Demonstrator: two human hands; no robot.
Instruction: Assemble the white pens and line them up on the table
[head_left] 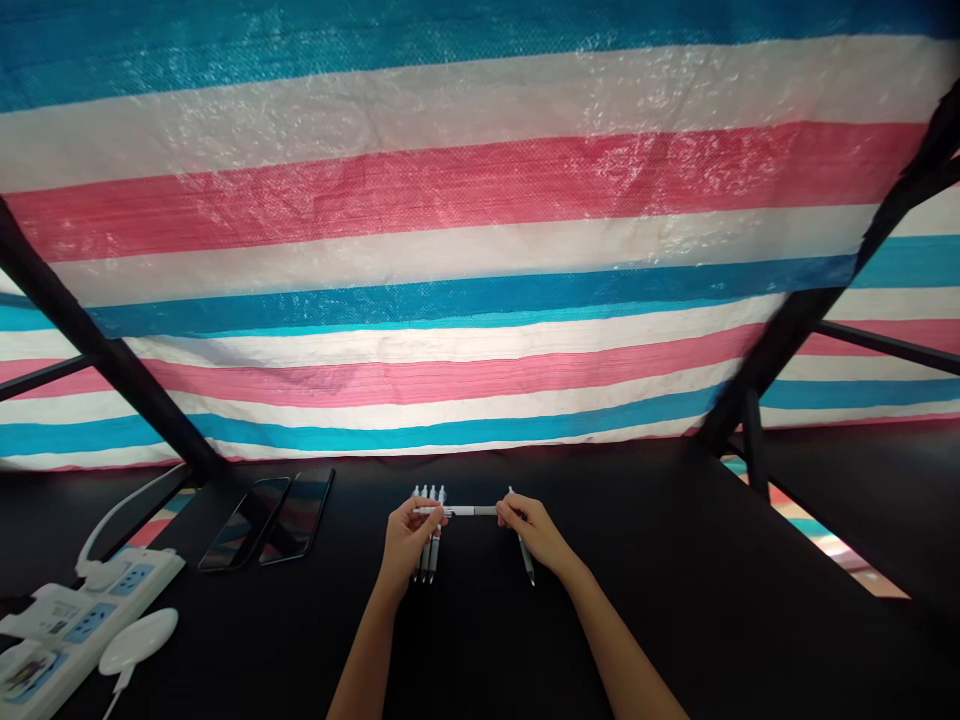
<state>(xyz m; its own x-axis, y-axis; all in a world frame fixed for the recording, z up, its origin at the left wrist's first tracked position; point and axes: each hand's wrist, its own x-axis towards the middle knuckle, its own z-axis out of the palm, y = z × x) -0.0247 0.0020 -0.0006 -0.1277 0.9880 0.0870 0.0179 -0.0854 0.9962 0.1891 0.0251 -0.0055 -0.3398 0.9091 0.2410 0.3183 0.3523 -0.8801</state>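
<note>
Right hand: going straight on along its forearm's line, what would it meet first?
Probably the blue, white and pink striped sheet beyond the black tabletop; with depth unclear, the right hand might first brush the white-grey pen beneath.

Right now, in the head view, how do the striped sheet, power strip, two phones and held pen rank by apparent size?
Largest to smallest:
1. Striped sheet
2. Power strip, cut by the picture's edge
3. Left phone and right phone, too alike to rank
4. Held pen
</note>
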